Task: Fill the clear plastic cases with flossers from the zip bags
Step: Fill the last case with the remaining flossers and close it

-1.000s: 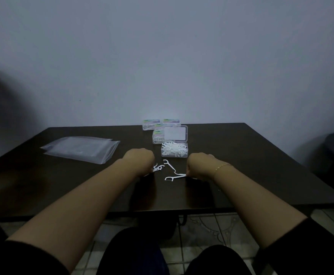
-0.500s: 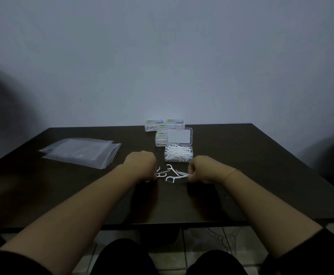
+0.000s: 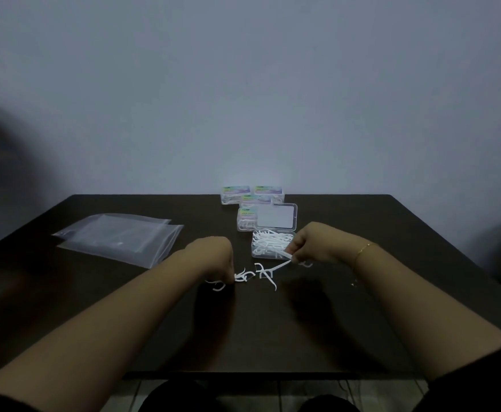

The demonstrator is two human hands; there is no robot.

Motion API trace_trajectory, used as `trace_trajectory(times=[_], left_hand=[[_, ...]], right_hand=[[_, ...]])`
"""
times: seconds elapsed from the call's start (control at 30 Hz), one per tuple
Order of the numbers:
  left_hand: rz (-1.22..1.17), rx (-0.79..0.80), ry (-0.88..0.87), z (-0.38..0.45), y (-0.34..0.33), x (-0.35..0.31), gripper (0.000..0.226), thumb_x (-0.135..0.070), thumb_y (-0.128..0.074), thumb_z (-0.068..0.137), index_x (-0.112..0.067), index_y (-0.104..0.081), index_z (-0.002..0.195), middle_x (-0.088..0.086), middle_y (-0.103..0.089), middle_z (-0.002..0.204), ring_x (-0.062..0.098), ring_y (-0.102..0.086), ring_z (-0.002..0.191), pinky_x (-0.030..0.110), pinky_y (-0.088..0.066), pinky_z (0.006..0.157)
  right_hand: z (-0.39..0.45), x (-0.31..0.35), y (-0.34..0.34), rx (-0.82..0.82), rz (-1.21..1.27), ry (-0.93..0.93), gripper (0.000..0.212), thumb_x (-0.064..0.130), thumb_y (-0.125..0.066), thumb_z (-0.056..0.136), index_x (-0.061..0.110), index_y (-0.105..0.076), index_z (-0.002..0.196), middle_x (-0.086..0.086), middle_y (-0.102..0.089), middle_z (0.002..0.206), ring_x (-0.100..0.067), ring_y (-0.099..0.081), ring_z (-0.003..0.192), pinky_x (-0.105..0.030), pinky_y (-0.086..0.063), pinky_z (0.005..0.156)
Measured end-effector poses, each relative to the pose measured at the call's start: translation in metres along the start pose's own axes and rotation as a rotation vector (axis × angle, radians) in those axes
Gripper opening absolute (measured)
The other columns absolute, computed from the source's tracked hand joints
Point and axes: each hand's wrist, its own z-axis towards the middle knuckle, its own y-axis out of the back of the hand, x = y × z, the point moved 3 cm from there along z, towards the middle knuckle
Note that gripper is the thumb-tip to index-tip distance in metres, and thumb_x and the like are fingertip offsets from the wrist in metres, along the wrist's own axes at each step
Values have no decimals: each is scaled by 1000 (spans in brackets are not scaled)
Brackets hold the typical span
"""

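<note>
Four closed cases (image 3: 253, 195) filled; open case (image 3: 273, 245) part-full, loose flossers (image 3: 265, 273) remain on bench (image 3: 362, 221); right hand (image 3: 313, 243) pinches one, left hand (image 3: 213, 257) curled on others.

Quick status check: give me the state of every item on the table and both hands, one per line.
Open case: lid flipped back, partly filled with flossers.
Closed cases: shut, grouped behind the open one.
Zip bags: lying flat, look empty.
Loose flossers: scattered on the table between the hands.
Left hand: fingers curled down onto loose flossers; grip hidden.
Right hand: pinching a flosser beside the open case.
</note>
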Motion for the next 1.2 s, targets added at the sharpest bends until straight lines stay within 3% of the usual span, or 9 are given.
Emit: trace_trajectory(times=[0.07,0.17,0.37,0.57,0.7,0.8,0.9,1.07,1.2], left_hand=[[22,37,-5,0,2,-2,24,-30,-74,77,-16,-74,97,0,-71,98,19,-66,92,38,-55,87],[72,60,-33,-1,3,-5,31,-36,-74,75,-16,-71,99,1,-69,97,19,-65,91,38,-56,85],[108,79,-124,-6,6,-8,23,-35,-70,79,-20,-68,96,-5,-64,89,14,-62,88,33,-55,82],[-83,49,-208,3,16,-2,12,-22,-72,79,-26,-61,80,-9,-64,85,8,-61,78,24,-52,74],[-233,10,-254,10,26,1,16,-13,-71,79,-27,-64,77,-12,-66,75,-1,-61,66,15,-48,65],[-351,-39,-271,16,38,3,15,-9,-70,80,-24,-69,81,-13,-67,67,-6,-59,58,11,-47,63],[-458,-58,-281,21,49,7,15,-7,-71,81,-22,-72,85,-9,-69,68,-3,-62,61,17,-50,71],[-571,-131,-287,33,61,9,16,-7,-74,80,-16,-74,93,-11,-70,66,-1,-63,64,8,-48,67],[-612,-217,-272,47,66,0,18,-12,-77,78,-18,-75,95,-16,-70,75,-4,-60,72,9,-47,74]], right_hand=[[4,1,6,-13,8,-3,22,-1,-66,83,1,-72,104,-11,-70,88,-14,-57,71,-29,-54,80],[11,2,15,-11,-12,-22,23,-2,-66,83,2,-71,105,4,-64,71,-10,-57,63,-18,-51,65],[19,2,30,122,-259,-79,20,2,-63,82,5,-75,97,-8,-73,88,-1,-54,53,-21,-47,77],[36,10,39,-53,-93,-63,27,-2,-66,83,4,-70,110,-6,-68,87,-7,-55,59,-16,-49,61],[47,19,32,-88,-137,-21,35,1,-63,87,8,-64,121,-6,-67,116,-14,-62,89,-23,-49,87],[55,23,24,-64,-198,-2,37,4,-64,87,10,-62,124,-5,-64,124,-18,-59,111,-24,-43,96],[63,22,18,-31,-216,-1,36,4,-64,87,11,-64,122,-4,-64,124,-16,-58,112,-22,-42,95],[67,20,19,-8,-193,-5,38,6,-67,85,12,-64,122,-3,-65,123,-16,-58,111,-21,-41,92],[59,15,30,-77,-144,-19,41,8,-67,85,11,-61,125,-3,-63,125,-16,-57,114,-24,-40,99]])
